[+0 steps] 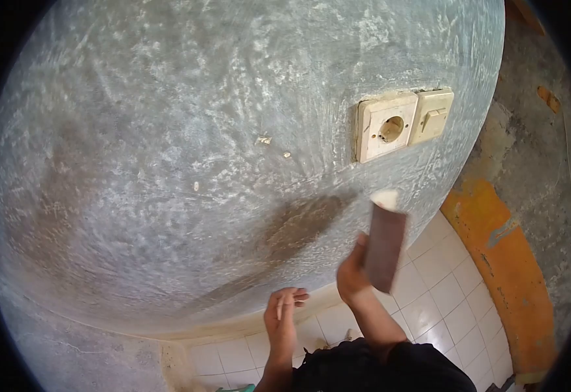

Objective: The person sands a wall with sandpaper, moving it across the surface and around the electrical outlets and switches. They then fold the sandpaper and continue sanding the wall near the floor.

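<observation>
My right hand [353, 273] is closed on a reddish-brown sheet of sandpaper [385, 251], held upright in front of the wall. A pale, cream-coloured part [385, 198] shows at the sheet's top end; whether it is the curled backing or something inside cannot be made out. The fingers behind the sheet are hidden. Lower and to the left, my left hand [284, 313] holds nothing, its fingers loosely bent and apart from the wall. Both hands are near the grey-blue wall [168, 144], which has whitish streaks and a few small chips.
A socket [388, 127] and a light switch [432, 117] sit on the wall at upper right. White floor tiles [442, 281] lie below. An orange-painted strip [504, 261] borders a rough grey surface [527, 144] at right. Shadows fall on the wall.
</observation>
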`<state>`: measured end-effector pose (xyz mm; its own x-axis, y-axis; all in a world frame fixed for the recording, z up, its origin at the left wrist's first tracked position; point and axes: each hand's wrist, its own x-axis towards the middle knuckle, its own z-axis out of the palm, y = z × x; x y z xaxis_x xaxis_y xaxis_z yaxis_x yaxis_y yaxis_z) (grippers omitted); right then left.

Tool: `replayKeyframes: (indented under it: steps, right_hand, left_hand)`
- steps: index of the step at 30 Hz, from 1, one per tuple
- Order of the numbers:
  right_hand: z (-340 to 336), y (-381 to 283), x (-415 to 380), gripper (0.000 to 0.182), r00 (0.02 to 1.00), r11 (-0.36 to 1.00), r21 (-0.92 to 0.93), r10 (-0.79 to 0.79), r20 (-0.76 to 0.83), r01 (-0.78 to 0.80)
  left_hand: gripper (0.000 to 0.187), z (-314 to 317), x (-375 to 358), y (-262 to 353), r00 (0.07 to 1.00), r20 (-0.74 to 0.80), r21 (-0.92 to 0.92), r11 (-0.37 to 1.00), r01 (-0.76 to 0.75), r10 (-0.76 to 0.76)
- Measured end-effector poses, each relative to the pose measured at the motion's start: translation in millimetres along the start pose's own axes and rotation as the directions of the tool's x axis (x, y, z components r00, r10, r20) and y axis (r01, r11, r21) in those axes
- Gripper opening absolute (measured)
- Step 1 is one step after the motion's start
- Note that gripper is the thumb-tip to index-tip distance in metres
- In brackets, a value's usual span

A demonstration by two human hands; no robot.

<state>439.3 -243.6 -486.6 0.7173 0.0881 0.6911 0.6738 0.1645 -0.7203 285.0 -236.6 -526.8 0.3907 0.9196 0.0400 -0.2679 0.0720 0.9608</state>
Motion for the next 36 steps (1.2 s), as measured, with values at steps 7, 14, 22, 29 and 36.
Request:
replayKeyframes:
  steps: [7, 14, 22, 29, 36]
  right_hand:
    - [74, -1, 14, 0.058, 0.893, 0.902, -0.046, -0.418, 0.166, 0.430]
    - [72, -24, 35, 0.051, 0.773, 0.790, -0.048, -0.582, 0.252, 0.611]
    - [87, -35, 7, 0.044, 0.736, 0.755, -0.084, -0.599, 0.316, 0.650]
    - [95, -84, 43, 0.045, 0.704, 0.696, -0.168, -0.626, 0.335, 0.698]
    - [99, -46, -8, 0.044, 0.747, 0.739, -0.164, -0.595, 0.297, 0.654]
  left_hand:
    - [0.022, -38, 9, 11, 0.950, -0.220, 0.170, 0.968, -0.186, 0.221]
    - [0.026, -96, 32, 0, 0.551, -0.176, 0.594, 0.535, -0.601, 0.816]
    - [0.063, -84, 45, 11, 0.688, -0.098, 0.754, 0.505, -0.420, 0.719]
    - [0.069, -100, 50, 4, 0.771, 0.002, 0.746, 0.512, -0.425, 0.637]
    - [0.071, -108, 45, 10, 0.823, 0.020, 0.709, 0.572, -0.412, 0.568]
